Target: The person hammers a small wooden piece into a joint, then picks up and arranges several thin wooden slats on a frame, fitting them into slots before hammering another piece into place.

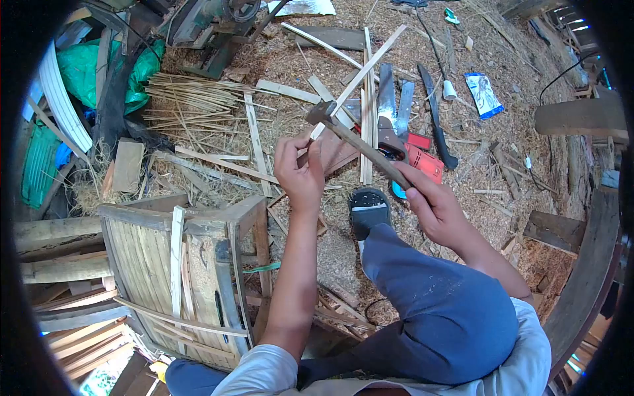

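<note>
My left hand pinches the near end of a pale wooden strip, which slants away to the upper right. In my right hand is a hammer, its wooden handle running up and left. The metal hammer head overlaps the strip just beyond my left fingertips. Below them on the ground lie a hand saw with a brown handle, a red tool and more thin strips. My foot in a dark slipper is close by.
A slatted wooden bench stands at left, loose sticks across it. Behind it lies a pile of thin sticks. To the right are a black-handled machete, a white-blue packet and a white lamp socket or plug on a cord. Shavings cover the ground.
</note>
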`<state>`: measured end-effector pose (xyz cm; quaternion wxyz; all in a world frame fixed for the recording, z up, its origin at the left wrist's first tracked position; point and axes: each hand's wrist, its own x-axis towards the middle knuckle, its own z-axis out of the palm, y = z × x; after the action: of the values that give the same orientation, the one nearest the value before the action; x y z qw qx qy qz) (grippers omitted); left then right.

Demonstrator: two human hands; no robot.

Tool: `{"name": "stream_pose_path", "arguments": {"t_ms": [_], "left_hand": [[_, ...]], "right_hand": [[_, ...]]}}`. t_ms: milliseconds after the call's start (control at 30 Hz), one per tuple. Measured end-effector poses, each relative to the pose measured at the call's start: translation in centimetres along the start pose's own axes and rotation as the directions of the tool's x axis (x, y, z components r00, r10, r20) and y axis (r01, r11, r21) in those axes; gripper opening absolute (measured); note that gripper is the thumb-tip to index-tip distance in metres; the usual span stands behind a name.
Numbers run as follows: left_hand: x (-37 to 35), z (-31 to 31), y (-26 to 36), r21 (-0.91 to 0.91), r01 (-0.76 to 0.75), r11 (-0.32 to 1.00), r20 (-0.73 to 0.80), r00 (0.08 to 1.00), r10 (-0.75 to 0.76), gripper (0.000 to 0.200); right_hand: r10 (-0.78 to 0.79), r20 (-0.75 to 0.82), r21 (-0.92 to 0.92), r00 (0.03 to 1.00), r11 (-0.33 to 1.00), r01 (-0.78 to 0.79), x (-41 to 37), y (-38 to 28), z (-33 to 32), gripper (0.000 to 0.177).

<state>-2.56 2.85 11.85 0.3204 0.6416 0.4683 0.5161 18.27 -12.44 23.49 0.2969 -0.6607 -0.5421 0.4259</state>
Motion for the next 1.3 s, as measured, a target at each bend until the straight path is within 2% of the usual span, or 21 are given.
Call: {"name": "stream_pose_path", "arguments": {"t_ms": [33,133,233,333,433,533,633,733,833,900,1033,1133,1233,1300], "left_hand": [[0.0,0.0,0.0,0.016,-0.003,1.000,0.002,1.000,0.003,0.016],[0.0,0.3,-0.1,0.000,-0.010,1.000,-0.010,1.000,0.010,0.016],[-0.1,0.1,-0.2,-0.001,-0.003,1.000,0.000,1.000,0.003,0.017],[0.0,0.4,-0.1,-0.004,-0.021,1.000,-0.010,1.000,0.021,0.016],[0.0,0.5,0.2,-0.022,0.021,1.000,-0.012,1.000,-0.021,0.015],[0.0,0.4,-0.3,0.011,-0.019,1.000,-0.004,1.000,0.020,0.013],[-0.1,0.4,0.2,0.020,-0.011,1.000,0.003,1.000,0.011,0.013],[-0.4,0.9,0.3,-0.103,0.094,0.990,-0.006,0.995,-0.095,0.013],[-0.3,0.7,0.2,-0.045,0.016,0.999,-0.012,1.000,-0.017,0.013],[-0.2,0.7,-0.2,-0.015,0.011,1.000,0.000,1.000,-0.011,0.013],[-0.2,0.8,0.0,-0.044,-0.045,0.998,-0.013,0.999,0.045,0.016],[-0.3,0.8,0.3,-0.011,0.039,0.999,-0.011,0.999,-0.039,0.018],[-0.3,0.9,0.5,-0.060,0.089,0.994,-0.016,0.996,-0.090,0.017],[-0.2,0.7,0.2,-0.024,0.025,0.999,-0.006,1.000,-0.025,0.017]], "right_hand": [[-0.036,-0.025,-0.012,0.999,0.999,0.036,0.0,0.0,0.1,0.046],[0.052,0.052,-0.040,0.997,0.998,-0.050,0.5,0.6,-0.1,0.045],[0.034,0.015,0.075,0.999,0.997,-0.035,0.2,0.1,-0.3,0.045],[-0.013,0.000,-0.027,1.000,1.000,0.013,-0.1,-0.1,-0.1,0.045],[0.055,0.052,-0.040,0.997,0.998,-0.053,0.4,0.7,0.0,0.045],[-0.039,-0.044,0.022,0.998,0.999,0.040,-0.3,0.8,0.2,0.045],[-0.005,-0.007,-0.055,1.000,0.998,0.005,-0.2,0.5,0.2,0.045],[0.062,0.026,0.000,0.998,0.998,-0.062,0.1,1.2,0.4,0.045],[-0.037,-0.056,0.053,0.998,0.998,0.040,-0.5,1.2,0.5,0.046],[0.009,-0.010,-0.038,1.000,0.999,-0.009,-0.2,1.1,0.5,0.046],[-0.005,-0.034,0.009,0.999,1.000,0.005,-0.4,1.3,0.6,0.046],[-0.129,-0.116,0.038,0.985,0.990,0.134,-0.8,1.8,1.1,0.046],[0.173,0.074,-0.104,0.982,0.981,-0.165,-0.1,1.1,0.4,0.045],[0.077,-0.003,0.013,0.997,0.997,-0.077,-0.3,1.3,0.6,0.046]]}}
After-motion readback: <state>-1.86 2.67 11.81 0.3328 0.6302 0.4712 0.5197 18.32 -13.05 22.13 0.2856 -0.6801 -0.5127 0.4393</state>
